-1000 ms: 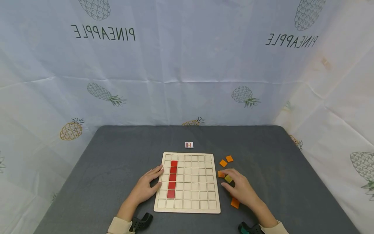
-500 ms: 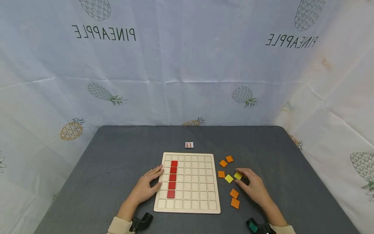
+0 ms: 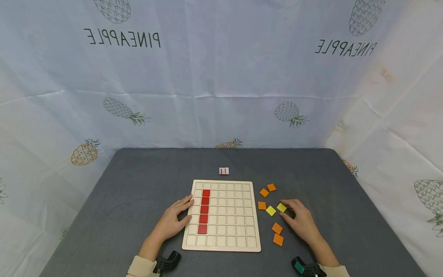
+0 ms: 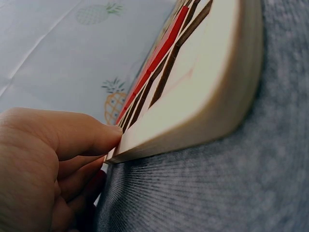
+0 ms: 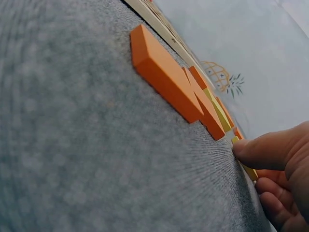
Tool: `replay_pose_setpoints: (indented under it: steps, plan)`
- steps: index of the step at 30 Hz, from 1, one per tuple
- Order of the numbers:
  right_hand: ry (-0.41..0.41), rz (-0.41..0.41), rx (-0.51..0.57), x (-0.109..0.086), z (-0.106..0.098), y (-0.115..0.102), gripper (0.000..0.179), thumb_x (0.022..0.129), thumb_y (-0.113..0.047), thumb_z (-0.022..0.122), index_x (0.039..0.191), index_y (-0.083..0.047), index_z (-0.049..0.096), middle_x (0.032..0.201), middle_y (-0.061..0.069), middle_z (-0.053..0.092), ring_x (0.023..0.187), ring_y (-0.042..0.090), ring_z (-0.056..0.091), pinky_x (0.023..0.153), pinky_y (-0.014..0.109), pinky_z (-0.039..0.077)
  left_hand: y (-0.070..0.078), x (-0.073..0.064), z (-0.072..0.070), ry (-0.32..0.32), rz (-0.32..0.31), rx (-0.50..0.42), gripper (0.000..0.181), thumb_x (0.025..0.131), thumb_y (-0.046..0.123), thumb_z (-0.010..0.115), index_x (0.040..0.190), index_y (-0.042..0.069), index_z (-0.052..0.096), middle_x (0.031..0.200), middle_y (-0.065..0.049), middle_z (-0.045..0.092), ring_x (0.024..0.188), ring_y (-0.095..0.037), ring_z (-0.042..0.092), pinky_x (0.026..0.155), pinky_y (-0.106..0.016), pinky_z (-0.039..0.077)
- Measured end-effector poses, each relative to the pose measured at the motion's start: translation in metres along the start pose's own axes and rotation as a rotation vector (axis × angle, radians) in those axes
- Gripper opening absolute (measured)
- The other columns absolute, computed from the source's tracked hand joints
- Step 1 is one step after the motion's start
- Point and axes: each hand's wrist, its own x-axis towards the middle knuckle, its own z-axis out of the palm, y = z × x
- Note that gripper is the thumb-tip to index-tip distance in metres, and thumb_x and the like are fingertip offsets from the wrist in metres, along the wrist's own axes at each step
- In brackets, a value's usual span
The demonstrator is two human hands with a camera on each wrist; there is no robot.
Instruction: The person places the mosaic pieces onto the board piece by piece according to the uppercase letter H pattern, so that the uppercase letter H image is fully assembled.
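Note:
A pale wooden grid board [image 3: 231, 231] lies on the dark table, a column of several red square tiles [image 3: 204, 209] set in its left part. My left hand [image 3: 171, 220] rests at the board's left edge, fingers stretched forward; in the left wrist view its thumb [image 4: 99, 137] touches the rim. To the right of the board, my right hand [image 3: 301, 221] pinches a yellow square tile [image 3: 282, 207] between thumb and fingers, low over the table. In the right wrist view the thumb [image 5: 263, 151] covers part of that tile. Another yellow tile [image 3: 271, 211] lies just left of it.
Several orange tiles [image 3: 262, 205] lie between the board and my right hand, two of them [image 3: 277, 228] nearer the front. A small card with a coloured grid pattern [image 3: 223, 171] lies behind the board. A white pineapple-print cloth [image 3: 207, 77] hangs behind the table [image 3: 155, 165].
My right hand has moved right, away from the board, with a yellow tile, uncovering the other yellow tile and an orange one. It has barely moved since half a second ago. My left hand stays put.

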Motion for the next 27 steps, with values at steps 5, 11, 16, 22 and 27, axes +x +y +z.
replay_pose_setpoints:
  steps: [5, 11, 16, 22, 27]
  plan:
    - [0.051, -0.019, -0.025, -0.002, 0.002, 0.002, 0.034, 0.077, -0.008, 0.076, 0.11, -0.006, 0.069, 0.099, 0.004, 0.06, 0.086, 0.019, 0.059, 0.073, 0.039, 0.053, 0.0, 0.0, 0.0, -0.002, -0.001, -0.004, 0.051, 0.084, 0.016, 0.066, 0.133, 0.005, 0.056, 0.145, -0.006, 0.047, 0.134, -0.03, 0.042, 0.113, -0.05, 0.032]
    - [0.079, -0.041, -0.036, -0.003, 0.003, 0.003, 0.029, 0.077, -0.006, 0.076, 0.106, -0.007, 0.07, 0.096, 0.001, 0.059, 0.083, 0.017, 0.057, 0.071, 0.036, 0.052, 0.0, 0.001, 0.0, -0.001, 0.002, -0.002, 0.051, 0.085, 0.016, 0.066, 0.133, 0.005, 0.056, 0.145, -0.007, 0.047, 0.134, -0.03, 0.042, 0.113, -0.05, 0.032]
    - [0.105, -0.059, -0.027, -0.004, 0.002, 0.001, 0.03, 0.076, -0.005, 0.076, 0.105, -0.008, 0.07, 0.095, 0.0, 0.059, 0.082, 0.017, 0.058, 0.069, 0.034, 0.052, 0.001, 0.001, 0.0, 0.001, 0.007, -0.002, 0.051, 0.084, 0.016, 0.066, 0.133, 0.005, 0.056, 0.144, -0.007, 0.047, 0.134, -0.03, 0.042, 0.113, -0.05, 0.032]
    - [0.074, -0.019, -0.002, -0.001, 0.0, -0.007, 0.03, 0.078, -0.008, 0.076, 0.107, -0.01, 0.07, 0.097, 0.001, 0.059, 0.083, 0.017, 0.06, 0.07, 0.036, 0.055, 0.001, 0.001, 0.001, -0.001, 0.005, -0.002, 0.051, 0.085, 0.016, 0.066, 0.133, 0.005, 0.056, 0.144, -0.007, 0.047, 0.134, -0.03, 0.042, 0.113, -0.05, 0.032]
    - [0.07, -0.082, 0.041, 0.004, 0.003, -0.019, 0.031, 0.077, -0.007, 0.077, 0.107, -0.009, 0.07, 0.097, 0.001, 0.058, 0.082, 0.018, 0.062, 0.07, 0.036, 0.057, 0.0, 0.0, 0.0, -0.005, -0.002, -0.005, 0.051, 0.086, 0.018, 0.066, 0.134, 0.005, 0.055, 0.145, -0.006, 0.046, 0.135, -0.03, 0.042, 0.114, -0.049, 0.031]
